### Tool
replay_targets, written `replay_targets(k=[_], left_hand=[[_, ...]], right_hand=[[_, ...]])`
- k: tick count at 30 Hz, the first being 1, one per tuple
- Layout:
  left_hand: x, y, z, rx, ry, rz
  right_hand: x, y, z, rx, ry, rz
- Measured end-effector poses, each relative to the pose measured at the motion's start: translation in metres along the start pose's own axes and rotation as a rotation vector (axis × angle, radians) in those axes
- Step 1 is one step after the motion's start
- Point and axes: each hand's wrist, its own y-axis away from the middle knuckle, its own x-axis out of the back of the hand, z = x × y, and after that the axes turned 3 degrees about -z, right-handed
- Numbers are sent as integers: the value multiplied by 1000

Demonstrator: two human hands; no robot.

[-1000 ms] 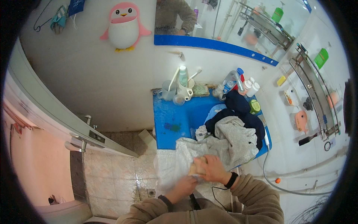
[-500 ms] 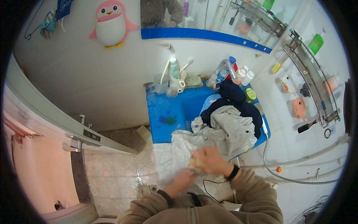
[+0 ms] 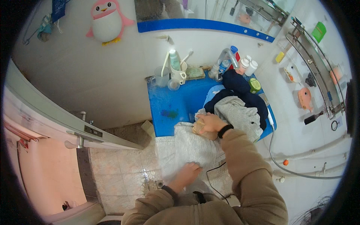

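From the blue surface (image 3: 159, 103), a grey cloth (image 3: 189, 146) runs lengthwise down to the left hand (image 3: 187, 174), which curls at its near end, grip unclear. Apart, nearer the surface, the right hand (image 3: 211, 125) clasps a tan block (image 3: 197, 126) on the cloth.

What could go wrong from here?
Grey cloth hangs over the front edge of the blue counter; it could slide toward the floor.
The tan object in the right hand, near that edge, might slip and drop.
The green container close beside the navy cloth could tip if that cloth gets dragged.
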Motion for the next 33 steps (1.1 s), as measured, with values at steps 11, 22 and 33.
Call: replay_targets(k=[11, 22, 33], left_hand=[[11, -11, 4, -6, 100, 89], [61, -129, 22, -117, -56, -203], [55, -148, 8, -470, -468, -460]], right_hand=[[-86, 154, -51, 191, 175, 489], [-48, 186, 43, 122, -1872, 500], [-84, 238, 82, 207, -2163, 598]])
